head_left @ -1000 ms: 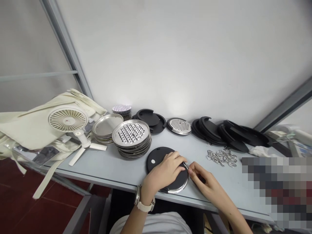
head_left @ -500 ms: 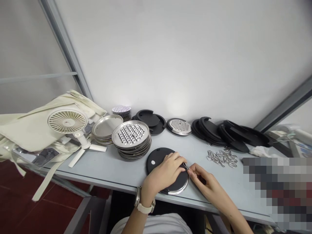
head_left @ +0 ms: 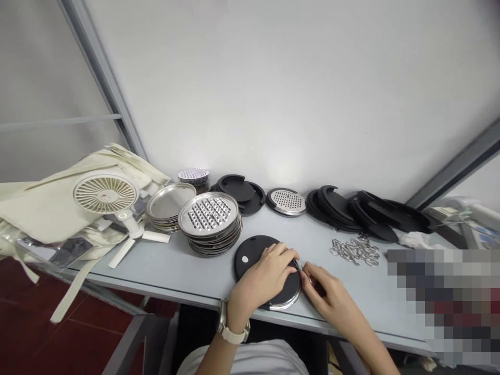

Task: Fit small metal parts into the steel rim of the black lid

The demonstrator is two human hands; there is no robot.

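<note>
The black disc (head_left: 253, 255) lies flat at the lower middle of the frame, near the front edge of the table (head_left: 175, 271), with a bright metal rim showing along its near side. The left hand (head_left: 262, 279) lies over it, fingers curled and pressing it down. At the disc's right edge its fingertips meet those of the right hand (head_left: 331, 296), which pinch narrowly on a small metal piece (head_left: 299, 265). This piece is too small to tell its shape, or whether it is already seated in the disc. Just right of the hands, in the middle right of the frame, a heap of loose metal rings (head_left: 355, 251) lies on the table. Beyond the disc, a single perforated disc in a black ring (head_left: 287, 202) sits by the wall and looks like the one piece already put together. By that count the work seems near its beginning: a stack of grater plates (head_left: 211, 221) and a stack of plain metal plates (head_left: 169, 204) wait at centre left. Piles of black lids (head_left: 241, 189) run along the wall towards the right, none of them joined to anything. At the far left stand a small white fan (head_left: 104, 194) and a cream cloth bag (head_left: 42, 208).
</note>
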